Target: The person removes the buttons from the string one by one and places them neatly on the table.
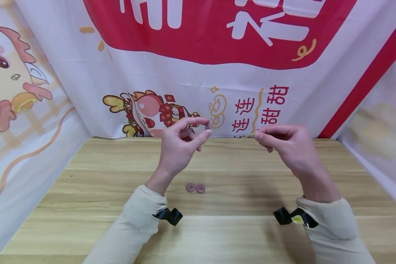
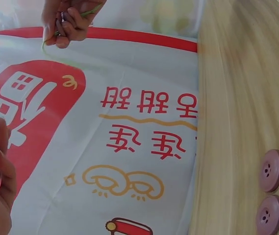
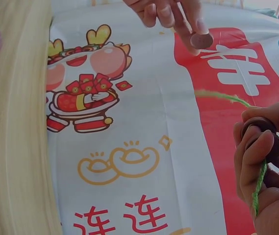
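Note:
My left hand (image 1: 184,143) pinches a dark brownish button (image 3: 201,40) between thumb and forefinger, raised above the table. Across from it, at about the same height, my right hand (image 1: 283,141) pinches a green yarn (image 3: 261,188) near one end. The free tip of the yarn points toward the left hand, apart from the button. Dark round buttons (image 3: 259,123) sit among the right hand's fingers, with yarn coming out above and below them; whether it runs through their holes is hidden. Two mauve four-hole buttons (image 1: 190,187) lie side by side on the table.
The wooden table (image 1: 217,234) ends at a white and red printed cloth (image 1: 198,77) hanging behind it. Similar printed cloths stand along the left and right sides. Each wrist wears a black strap with a small camera (image 1: 175,216).

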`<state>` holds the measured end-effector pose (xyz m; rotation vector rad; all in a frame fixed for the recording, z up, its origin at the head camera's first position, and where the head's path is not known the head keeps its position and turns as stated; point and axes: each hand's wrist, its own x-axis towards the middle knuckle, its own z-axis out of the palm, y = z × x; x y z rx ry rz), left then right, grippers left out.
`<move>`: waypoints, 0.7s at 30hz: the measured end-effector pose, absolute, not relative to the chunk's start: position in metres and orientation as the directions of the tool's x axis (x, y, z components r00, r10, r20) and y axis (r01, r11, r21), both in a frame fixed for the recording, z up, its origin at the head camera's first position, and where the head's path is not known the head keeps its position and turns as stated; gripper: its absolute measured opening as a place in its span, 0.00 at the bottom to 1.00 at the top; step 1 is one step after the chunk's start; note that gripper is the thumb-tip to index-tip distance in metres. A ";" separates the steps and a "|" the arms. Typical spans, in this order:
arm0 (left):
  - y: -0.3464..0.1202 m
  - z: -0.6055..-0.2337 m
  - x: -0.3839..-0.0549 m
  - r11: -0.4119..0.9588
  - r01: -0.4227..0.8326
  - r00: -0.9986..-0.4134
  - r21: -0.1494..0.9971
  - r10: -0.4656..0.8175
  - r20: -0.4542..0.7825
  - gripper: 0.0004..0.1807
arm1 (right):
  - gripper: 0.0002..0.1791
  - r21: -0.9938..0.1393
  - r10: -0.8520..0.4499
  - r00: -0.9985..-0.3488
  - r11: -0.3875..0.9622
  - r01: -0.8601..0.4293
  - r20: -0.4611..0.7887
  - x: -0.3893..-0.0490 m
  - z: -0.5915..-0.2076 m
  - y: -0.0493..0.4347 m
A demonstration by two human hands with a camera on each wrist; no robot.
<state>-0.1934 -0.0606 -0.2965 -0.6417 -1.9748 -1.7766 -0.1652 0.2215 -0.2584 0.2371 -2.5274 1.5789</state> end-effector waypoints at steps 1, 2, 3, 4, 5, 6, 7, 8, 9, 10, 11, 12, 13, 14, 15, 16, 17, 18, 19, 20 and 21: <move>-0.059 -0.298 -0.194 0.095 0.583 -0.813 0.807 0.087 0.576 0.14 | 0.18 -0.876 -0.050 -0.977 0.435 -0.209 0.208 -0.165 -0.258 0.222; -0.057 -0.298 -0.194 0.109 0.581 -0.814 0.807 0.105 0.572 0.14 | 0.18 -0.875 -0.048 -0.977 0.437 -0.207 0.207 -0.165 -0.258 0.223; -0.056 -0.299 -0.193 0.123 0.579 -0.815 0.806 0.123 0.566 0.14 | 0.18 -0.874 -0.046 -0.978 0.440 -0.204 0.205 -0.165 -0.258 0.223; -0.054 -0.300 -0.193 0.137 0.574 -0.818 0.807 0.140 0.558 0.14 | 0.18 -0.874 -0.045 -0.978 0.443 -0.202 0.203 -0.165 -0.258 0.224; -0.053 -0.301 -0.193 0.156 0.571 -0.820 0.806 0.154 0.551 0.13 | 0.18 -0.874 -0.045 -0.977 0.441 -0.205 0.206 -0.165 -0.258 0.224; -0.051 -0.302 -0.193 0.175 0.568 -0.822 0.804 0.168 0.544 0.13 | 0.17 -0.873 -0.044 -0.976 0.441 -0.209 0.211 -0.165 -0.258 0.224; -0.050 -0.303 -0.192 0.192 0.566 -0.823 0.802 0.182 0.537 0.13 | 0.17 -0.871 -0.044 -0.975 0.442 -0.213 0.217 -0.166 -0.258 0.224; -0.049 -0.304 -0.192 0.208 0.565 -0.824 0.798 0.195 0.532 0.13 | 0.17 -0.869 -0.043 -0.974 0.445 -0.218 0.223 -0.166 -0.259 0.225; -0.048 -0.305 -0.192 0.222 0.565 -0.823 0.794 0.208 0.528 0.13 | 0.16 -0.867 -0.041 -0.973 0.447 -0.222 0.228 -0.166 -0.259 0.225; -0.047 -0.306 -0.192 0.234 0.565 -0.823 0.791 0.220 0.523 0.12 | 0.16 -0.865 -0.041 -0.972 0.447 -0.226 0.233 -0.166 -0.259 0.225; -0.047 -0.307 -0.192 0.245 0.563 -0.824 0.789 0.231 0.517 0.12 | 0.16 -0.864 -0.040 -0.971 0.448 -0.229 0.236 -0.166 -0.259 0.225; -0.046 -0.308 -0.192 0.254 0.559 -0.826 0.789 0.245 0.507 0.12 | 0.16 -0.862 -0.040 -0.971 0.452 -0.228 0.236 -0.166 -0.259 0.225; -0.046 -0.309 -0.193 0.261 0.555 -0.829 0.790 0.260 0.496 0.11 | 0.16 -0.861 -0.039 -0.971 0.455 -0.226 0.234 -0.165 -0.259 0.226; -0.046 -0.311 -0.194 0.271 0.549 -0.831 0.791 0.275 0.483 0.11 | 0.17 -0.861 -0.039 -0.972 0.457 -0.224 0.232 -0.165 -0.259 0.226; -0.045 -0.313 -0.195 0.282 0.543 -0.834 0.791 0.292 0.468 0.11 | 0.17 -0.861 -0.039 -0.972 0.458 -0.222 0.230 -0.165 -0.259 0.226; -0.045 -0.315 -0.196 0.296 0.534 -0.838 0.792 0.307 0.450 0.11 | 0.17 -0.861 -0.039 -0.973 0.458 -0.222 0.230 -0.165 -0.259 0.226; -0.045 -0.317 -0.197 0.313 0.528 -0.841 0.790 0.323 0.434 0.11 | 0.17 -0.860 -0.038 -0.973 0.459 -0.221 0.229 -0.165 -0.259 0.226; -0.045 -0.319 -0.199 0.330 0.525 -0.841 0.784 0.339 0.421 0.11 | 0.17 -0.861 -0.038 -0.973 0.458 -0.221 0.230 -0.165 -0.259 0.226; -0.045 -0.321 -0.200 0.348 0.525 -0.841 0.777 0.353 0.410 0.11 | 0.17 -0.861 -0.037 -0.973 0.458 -0.221 0.230 -0.165 -0.259 0.226; -0.045 -0.323 -0.202 0.366 0.522 -0.842 0.770 0.364 0.398 0.11 | 0.17 -0.862 -0.037 -0.973 0.457 -0.221 0.230 -0.165 -0.259 0.226; -0.045 -0.325 -0.203 0.382 0.521 -0.842 0.763 0.376 0.387 0.11 | 0.17 -0.863 -0.038 -0.973 0.455 -0.220 0.229 -0.165 -0.259 0.226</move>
